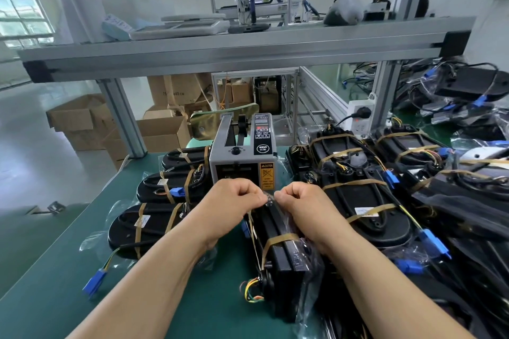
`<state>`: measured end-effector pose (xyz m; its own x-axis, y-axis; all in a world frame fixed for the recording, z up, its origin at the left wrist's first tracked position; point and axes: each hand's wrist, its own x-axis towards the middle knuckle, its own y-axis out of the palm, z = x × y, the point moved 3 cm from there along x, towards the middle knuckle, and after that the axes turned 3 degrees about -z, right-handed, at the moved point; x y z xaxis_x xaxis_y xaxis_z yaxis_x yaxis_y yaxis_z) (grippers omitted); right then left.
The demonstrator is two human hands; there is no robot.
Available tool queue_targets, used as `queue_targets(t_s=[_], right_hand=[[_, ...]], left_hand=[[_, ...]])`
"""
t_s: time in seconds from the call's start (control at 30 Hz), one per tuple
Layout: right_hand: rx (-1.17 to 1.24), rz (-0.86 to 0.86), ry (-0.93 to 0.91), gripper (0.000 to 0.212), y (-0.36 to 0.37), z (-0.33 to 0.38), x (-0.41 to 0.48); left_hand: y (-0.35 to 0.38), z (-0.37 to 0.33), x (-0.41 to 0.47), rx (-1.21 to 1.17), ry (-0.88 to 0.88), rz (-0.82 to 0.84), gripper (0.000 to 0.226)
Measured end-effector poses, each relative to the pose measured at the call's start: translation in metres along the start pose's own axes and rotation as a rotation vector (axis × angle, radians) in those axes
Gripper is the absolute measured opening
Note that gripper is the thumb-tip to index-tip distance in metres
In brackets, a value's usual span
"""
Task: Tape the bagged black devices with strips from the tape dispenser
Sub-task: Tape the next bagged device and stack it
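Head view: left hand [231, 198] and right hand [303, 201] each keep a pinching grip on the far end of the bagged black plastic device [283, 270], which stands on the green desk [55, 270] just in front of the grey box-shaped tape dispenser [242, 157], seemingly gathering the bag, so the next move needs a fresh strip.

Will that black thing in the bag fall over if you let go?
It would probably tip: the black device stands on its narrow edge, with the left hand and right hand pinching the clear bag at its top. The shell looks stiff; the bag looks thin and likely slippery. Its coloured wires would probably dangle.
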<state>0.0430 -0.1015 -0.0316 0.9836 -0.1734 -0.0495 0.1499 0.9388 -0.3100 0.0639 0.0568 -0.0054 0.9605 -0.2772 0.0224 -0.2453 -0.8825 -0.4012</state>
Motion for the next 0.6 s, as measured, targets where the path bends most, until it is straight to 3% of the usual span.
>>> queue_targets(t_s=[0.6], right_hand=[[-0.03, -0.004, -0.026, 0.024, 0.004, 0.002, -0.002]], left_hand=[[0.002, 0.01, 0.01, 0.14, 0.067, -0.04, 0.027]])
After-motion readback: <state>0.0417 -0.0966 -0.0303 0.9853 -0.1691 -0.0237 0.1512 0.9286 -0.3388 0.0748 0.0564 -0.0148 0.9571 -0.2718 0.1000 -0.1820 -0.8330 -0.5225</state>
